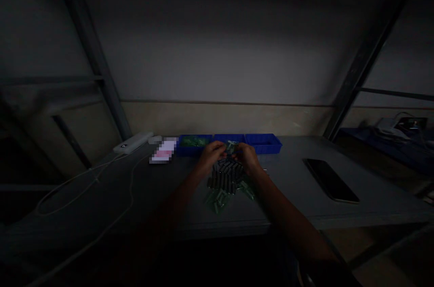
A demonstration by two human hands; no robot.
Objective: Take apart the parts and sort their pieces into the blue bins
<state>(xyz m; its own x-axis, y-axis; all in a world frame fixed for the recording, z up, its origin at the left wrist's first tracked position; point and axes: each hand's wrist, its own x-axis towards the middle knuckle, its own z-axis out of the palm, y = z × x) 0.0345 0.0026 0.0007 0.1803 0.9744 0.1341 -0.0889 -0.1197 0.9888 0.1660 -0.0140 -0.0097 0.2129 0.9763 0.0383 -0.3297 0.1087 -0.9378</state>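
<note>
Landmark for all placings: the pile of dark rods (224, 179), short, slim and grey-black with faint glints, the nearer ones lying side by side in a rough row, those behind more jumbled.

Item, one small packet (232, 146), held just beyond the pile: thin see-through film of a greenish cast, crinkled, with pale, shiny short pieces showing within (finer detail is lost in the gloom).

Item, left hand (213, 152), beyond the pile and to its left: thumb and fingers drawn together, pinching the packet's left side.

Item, right hand (248, 157), beyond the pile and to its right: fingers curled in, thumb and fingertips closed upon the packet's right side.

Item, one green bag (217, 201), at the near edge of the pile, lying flat, translucent, pale pieces inside. Item, a second green bag (248, 190), similar, at the pile's near right.

Item, three blue bins in a row behind the pile: left bin (185, 150), holding green-wrapped matter; middle bin (229, 137), partly masked by the hands; right bin (267, 148).

Item, one lit screen (164, 150), left of the pile. Item, one dark phone (332, 181), face up, well to the pile's right. All upon a grey tabletop (288, 196).
</note>
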